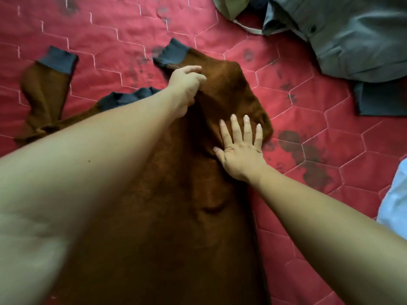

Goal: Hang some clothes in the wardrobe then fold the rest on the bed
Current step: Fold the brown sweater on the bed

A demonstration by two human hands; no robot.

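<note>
Brown sweater (176,216) lies flat on the red quilted bed cover (308,133), running from bottom centre up to mid-frame. Left hand (187,86), upper centre, has fingers curled and pinching the sleeve (224,84) just below its grey cuff (174,53), prob. to lay that sleeve across the body. Right hand (241,150), centre-right, is wide open with fingers spread, palm pressing the shoulder area, likely as an anchor so the fabric won't slide w/ the pull. Other sleeve (44,89) sprawls at left, not yet folded. Grey shirt (352,36) sits upper right and an olive garment (229,7) at the top edge, both well apart, prob. waiting their turn.
</note>
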